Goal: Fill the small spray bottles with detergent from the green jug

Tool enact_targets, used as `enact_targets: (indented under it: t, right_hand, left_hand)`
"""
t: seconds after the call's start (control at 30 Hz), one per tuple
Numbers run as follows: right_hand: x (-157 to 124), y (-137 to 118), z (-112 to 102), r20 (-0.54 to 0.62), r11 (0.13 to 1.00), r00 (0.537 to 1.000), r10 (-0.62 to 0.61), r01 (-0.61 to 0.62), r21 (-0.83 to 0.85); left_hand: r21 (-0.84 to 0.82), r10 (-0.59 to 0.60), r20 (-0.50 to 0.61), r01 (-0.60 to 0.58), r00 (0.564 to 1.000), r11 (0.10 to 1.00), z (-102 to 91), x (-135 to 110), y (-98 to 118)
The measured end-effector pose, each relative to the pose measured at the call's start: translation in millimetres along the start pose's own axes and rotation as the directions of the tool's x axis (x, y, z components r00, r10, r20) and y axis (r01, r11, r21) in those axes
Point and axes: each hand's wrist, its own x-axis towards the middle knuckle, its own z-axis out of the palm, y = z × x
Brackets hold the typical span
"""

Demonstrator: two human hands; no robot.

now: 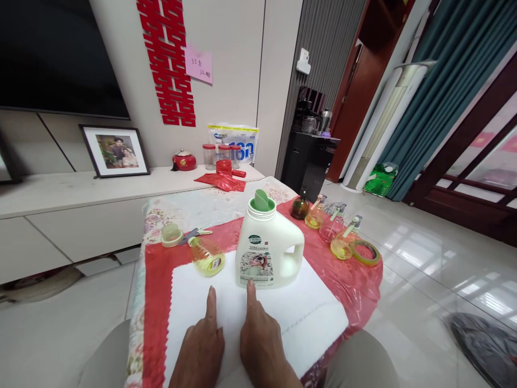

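Observation:
A white laundry detergent jug (258, 245) stands upright on a white cloth (315, 318), its neck uncapped and showing a green spout. In front of it my right hand (262, 345) points its index finger, the tip overlapping the jug's lower front; I cannot tell whether it touches. Beside it, my left hand (202, 345) also stretches out its index finger, with the other fingers curled and nothing held. A clear bottle with yellow liquid (207, 257) lies on its side beyond that fingertip. Behind this bottle are scissors (196, 235) and a pale green cap (172, 235).
Several pump bottles stand along the right side, including a brown one (300, 207) and a pink one (331, 229). Near them lies a tape roll (365, 252). Red plastic sheet (155, 291) covers the table. Lidded jars (209, 156) and a framed photo (115, 151) stand on the cabinet behind.

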Motion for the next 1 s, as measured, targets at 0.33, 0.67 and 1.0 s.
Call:
enact_targets:
  t: [0.33,0.67,1.0]
  right_hand:
    - [1,1,-1,-0.002,1.0,1.0,-0.02,0.02,0.001]
    - [2,-1,-5,0.002,1.0,1.0,-0.014,0.014,0.001]
    - [2,-4,-11,0.007,0.997,0.999,-0.044,0.043,0.07]
  left_hand:
    - [-0.002,-0.021,0.033,0.021,0.999,1.0,-8.3,1,5]
    - [-0.007,-0.046,0.12,0.047,0.992,0.999,-23.6,2,14]
    - [-0.015,-0.024,0.124,0.026,0.992,1.0,-23.9,2,12]
